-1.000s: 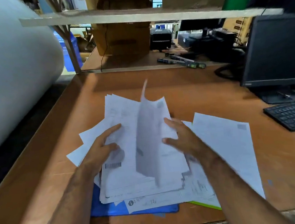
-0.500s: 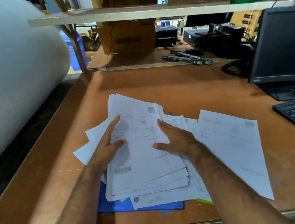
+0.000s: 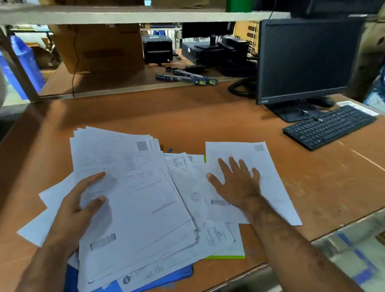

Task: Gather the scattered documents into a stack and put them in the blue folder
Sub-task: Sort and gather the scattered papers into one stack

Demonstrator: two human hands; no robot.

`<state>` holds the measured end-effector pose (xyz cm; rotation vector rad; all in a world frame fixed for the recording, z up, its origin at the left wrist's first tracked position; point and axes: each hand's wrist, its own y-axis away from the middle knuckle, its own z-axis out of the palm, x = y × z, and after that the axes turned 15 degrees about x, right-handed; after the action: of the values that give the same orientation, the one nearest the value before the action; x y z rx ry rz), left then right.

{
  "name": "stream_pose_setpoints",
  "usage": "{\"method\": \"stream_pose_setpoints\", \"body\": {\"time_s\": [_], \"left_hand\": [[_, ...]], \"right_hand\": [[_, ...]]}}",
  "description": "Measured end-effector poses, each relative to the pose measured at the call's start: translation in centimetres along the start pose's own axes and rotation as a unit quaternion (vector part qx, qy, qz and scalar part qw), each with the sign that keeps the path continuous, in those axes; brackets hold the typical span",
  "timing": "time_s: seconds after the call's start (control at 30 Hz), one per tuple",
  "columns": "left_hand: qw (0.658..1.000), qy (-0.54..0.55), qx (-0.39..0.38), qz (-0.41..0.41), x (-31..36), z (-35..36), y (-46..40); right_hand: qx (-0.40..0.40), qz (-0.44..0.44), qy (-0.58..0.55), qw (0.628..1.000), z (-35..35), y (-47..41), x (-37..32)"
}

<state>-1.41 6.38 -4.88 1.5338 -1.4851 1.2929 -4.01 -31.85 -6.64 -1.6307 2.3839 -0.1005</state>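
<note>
On the desk (image 3: 207, 112), left hand (image 3: 76, 209) rests w/ relaxed fingers on the paper stack (image 3: 133, 197); right hand (image 3: 236, 184) lies flat, fingers spread, on a loose sheet (image 3: 271, 181).

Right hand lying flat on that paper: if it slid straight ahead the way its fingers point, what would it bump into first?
Probably nothing soon. The right hand would slide off the loose sheet onto bare desk; the monitor looks off to its right, though depth is unclear.
</note>
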Motion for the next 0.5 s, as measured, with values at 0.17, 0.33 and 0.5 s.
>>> {"method": "stream_pose_setpoints", "body": {"time_s": [0.17,0.33,0.5], "left_hand": [[1.0,-0.007,0.001,0.018,-0.2,-0.1,0.1],[1.0,-0.012,-0.002,0.023,-0.8,-0.1,-0.2],[1.0,-0.007,0.003,0.009,-0.5,0.0,-0.1]], "right_hand": [[0.063,-0.066,-0.127,0.988,-1.4,-1.5,-0.5],[0.047,0.113,-0.049,0.991,-3.5,-3.5,2.5],[-0.055,0.175,-0.077,0.98,-6.3,-4.7,5.8]]}}
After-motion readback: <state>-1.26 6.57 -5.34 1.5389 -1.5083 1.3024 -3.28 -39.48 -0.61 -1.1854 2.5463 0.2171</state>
